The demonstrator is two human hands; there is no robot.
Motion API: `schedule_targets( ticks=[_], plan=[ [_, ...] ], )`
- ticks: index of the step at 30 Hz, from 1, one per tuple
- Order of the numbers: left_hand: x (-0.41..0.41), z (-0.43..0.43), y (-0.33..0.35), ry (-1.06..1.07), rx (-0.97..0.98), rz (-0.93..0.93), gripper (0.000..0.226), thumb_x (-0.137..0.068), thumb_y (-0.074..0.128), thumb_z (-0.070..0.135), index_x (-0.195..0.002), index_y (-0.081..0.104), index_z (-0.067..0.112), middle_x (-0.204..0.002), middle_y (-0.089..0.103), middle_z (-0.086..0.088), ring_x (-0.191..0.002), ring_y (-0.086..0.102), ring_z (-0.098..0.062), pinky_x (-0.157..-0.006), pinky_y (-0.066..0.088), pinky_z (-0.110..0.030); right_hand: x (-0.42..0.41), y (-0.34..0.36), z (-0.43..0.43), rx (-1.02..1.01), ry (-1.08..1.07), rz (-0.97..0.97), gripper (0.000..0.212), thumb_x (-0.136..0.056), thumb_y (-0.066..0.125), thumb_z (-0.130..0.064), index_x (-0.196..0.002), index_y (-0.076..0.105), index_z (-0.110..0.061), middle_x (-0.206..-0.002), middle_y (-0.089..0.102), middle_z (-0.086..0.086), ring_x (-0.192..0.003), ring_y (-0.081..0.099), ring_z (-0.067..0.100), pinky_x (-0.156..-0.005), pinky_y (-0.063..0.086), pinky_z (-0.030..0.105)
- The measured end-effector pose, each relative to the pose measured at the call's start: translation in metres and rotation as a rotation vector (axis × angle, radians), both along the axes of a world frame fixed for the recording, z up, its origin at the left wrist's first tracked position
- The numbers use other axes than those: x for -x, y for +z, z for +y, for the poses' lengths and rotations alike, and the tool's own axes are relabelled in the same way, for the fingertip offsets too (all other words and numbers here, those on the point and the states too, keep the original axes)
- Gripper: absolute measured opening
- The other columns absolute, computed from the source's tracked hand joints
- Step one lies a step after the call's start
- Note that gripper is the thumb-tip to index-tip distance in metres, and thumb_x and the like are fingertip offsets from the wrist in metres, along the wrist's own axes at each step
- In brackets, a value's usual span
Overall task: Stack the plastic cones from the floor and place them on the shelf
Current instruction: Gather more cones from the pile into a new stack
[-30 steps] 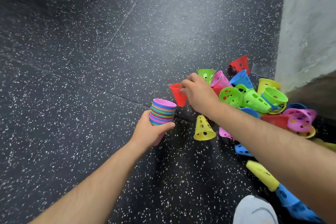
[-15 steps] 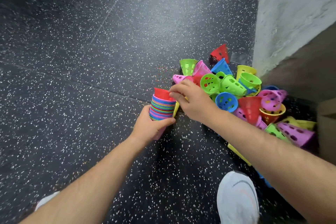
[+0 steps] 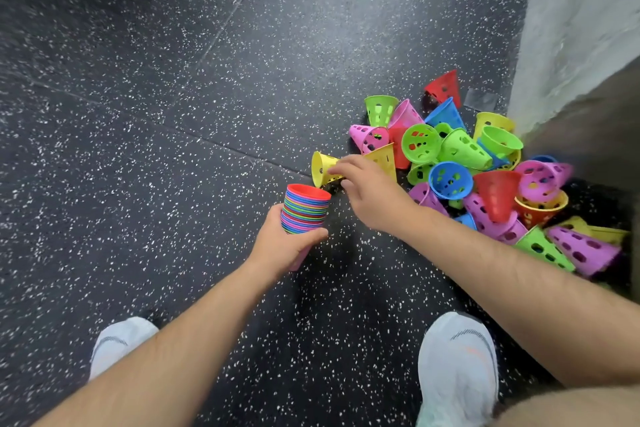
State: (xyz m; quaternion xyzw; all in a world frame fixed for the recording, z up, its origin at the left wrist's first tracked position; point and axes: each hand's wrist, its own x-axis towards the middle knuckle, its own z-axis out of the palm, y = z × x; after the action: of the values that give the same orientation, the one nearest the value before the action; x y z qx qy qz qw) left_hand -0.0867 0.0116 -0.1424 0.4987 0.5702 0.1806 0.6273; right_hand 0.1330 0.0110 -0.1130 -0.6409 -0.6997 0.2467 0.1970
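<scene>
While the dark speckled floor (image 3: pixel 173 114) runs out to a wall (image 3: pixel 581 10) on the right, the pile of loose cones (image 3: pixel 485 177) lies heaped at its foot, no shelf in view. The left hand (image 3: pixel 280 246) is clenched round the nested stack (image 3: pixel 306 208), red on top. The right hand (image 3: pixel 370 198) pinches a yellow cone (image 3: pixel 323 168) lying on its side; that light fingertip grip could slip, or the cone could jam crooked on the stack
</scene>
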Motion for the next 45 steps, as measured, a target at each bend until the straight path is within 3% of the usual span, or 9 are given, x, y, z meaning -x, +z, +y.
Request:
schedule_targets(
  ticks=[7, 10, 13, 19, 23, 32, 36, 39, 45],
  plan=[
    [0.000, 0.013, -0.001, -0.014, 0.013, -0.018, 0.074, -0.066, 0.095, 0.037, -0.117, 0.049, 0.008, -0.063, 0.057, -0.006, -0.039, 0.049, -0.014, -0.043, 0.040, -0.029, -0.005, -0.010, 0.036, 0.021, 0.211, -0.454, 0.075, -0.087, 0.058, 0.003, -0.150, 0.039, -0.033, -0.163, 0.021, 0.004, -0.137, 0.031, 0.029, -0.109, 0.040, 0.043],
    [-0.001, 0.016, 0.002, -0.019, 0.006, -0.010, 0.070, -0.069, 0.095, 0.030, -0.116, 0.048, 0.009, -0.070, 0.058, -0.006, -0.042, 0.052, -0.010, -0.044, 0.044, -0.028, -0.003, -0.008, 0.043, -0.050, 0.322, -0.558, 0.066, -0.085, 0.063, 0.001, -0.144, 0.049, -0.027, -0.161, 0.027, 0.010, -0.138, 0.036, 0.029, -0.104, 0.046, 0.042],
    [-0.001, 0.017, 0.007, 0.016, -0.004, 0.016, 0.059, -0.075, 0.092, 0.017, -0.114, 0.049, 0.011, -0.073, 0.062, -0.005, -0.053, 0.054, -0.022, -0.052, 0.044, -0.033, 0.000, -0.012, 0.046, -0.094, 0.341, -0.582, 0.044, -0.083, 0.066, 0.001, -0.124, 0.062, -0.014, -0.155, 0.037, 0.016, -0.133, 0.045, 0.033, -0.091, 0.051, 0.041],
    [-0.004, 0.021, 0.003, -0.010, 0.042, -0.017, 0.058, -0.078, 0.089, 0.014, -0.114, 0.044, 0.008, -0.056, 0.055, -0.003, -0.038, 0.041, -0.020, -0.040, 0.035, -0.029, -0.008, -0.010, 0.043, -0.229, -0.041, -0.160, 0.008, -0.092, 0.065, -0.005, -0.100, 0.067, -0.003, -0.122, 0.060, 0.022, -0.105, 0.060, 0.039, -0.082, 0.052, 0.037],
    [-0.018, 0.023, 0.002, -0.046, 0.047, -0.039, 0.060, -0.076, 0.091, 0.016, -0.112, 0.045, 0.010, -0.059, 0.056, -0.004, -0.038, 0.043, -0.020, -0.041, 0.036, -0.027, -0.019, 0.007, 0.028, -0.295, -0.268, 0.103, 0.012, -0.099, 0.057, -0.012, -0.103, 0.066, -0.006, -0.107, 0.063, 0.009, -0.102, 0.058, 0.025, -0.089, 0.046, 0.033],
    [-0.060, 0.012, 0.019, -0.147, -0.004, -0.058, 0.054, -0.076, 0.090, 0.013, -0.111, 0.049, 0.014, -0.064, 0.060, 0.000, -0.043, 0.048, -0.016, -0.040, 0.039, -0.028, -0.032, 0.016, -0.020, -0.155, -0.302, 0.144, 0.017, -0.100, 0.058, -0.020, -0.111, 0.067, -0.011, -0.104, 0.064, -0.004, -0.096, 0.049, 0.002, -0.085, 0.036, 0.017],
    [-0.073, 0.005, 0.025, -0.190, -0.022, -0.055, 0.057, -0.075, 0.091, 0.013, -0.116, 0.052, 0.014, -0.079, 0.067, -0.004, -0.056, 0.059, -0.017, -0.047, 0.046, -0.029, -0.024, 0.030, -0.047, -0.010, -0.318, 0.209, 0.019, -0.104, 0.049, -0.024, -0.112, 0.063, -0.015, -0.098, 0.061, -0.006, -0.091, 0.049, 0.002, -0.078, 0.036, 0.021],
    [-0.076, -0.004, 0.026, -0.236, -0.033, -0.043, 0.057, -0.075, 0.091, 0.010, -0.117, 0.053, 0.014, -0.089, 0.069, -0.002, -0.060, 0.064, -0.001, -0.052, 0.049, -0.016, -0.014, 0.028, -0.072, 0.107, -0.325, 0.210, 0.029, -0.105, 0.044, -0.032, -0.126, 0.057, -0.015, -0.117, 0.061, -0.001, -0.109, 0.049, 0.008, -0.091, 0.035, 0.019],
    [-0.082, -0.024, 0.021, -0.294, -0.048, -0.021, 0.057, -0.075, 0.091, 0.014, -0.117, 0.052, 0.015, -0.094, 0.069, -0.005, -0.060, 0.063, 0.002, -0.054, 0.048, -0.015, -0.023, 0.014, -0.111, 0.053, -0.372, 0.132, 0.038, -0.104, 0.041, -0.035, -0.132, 0.055, -0.013, -0.133, 0.055, 0.001, -0.125, 0.044, 0.017, -0.108, 0.031, 0.025]
  ],
)
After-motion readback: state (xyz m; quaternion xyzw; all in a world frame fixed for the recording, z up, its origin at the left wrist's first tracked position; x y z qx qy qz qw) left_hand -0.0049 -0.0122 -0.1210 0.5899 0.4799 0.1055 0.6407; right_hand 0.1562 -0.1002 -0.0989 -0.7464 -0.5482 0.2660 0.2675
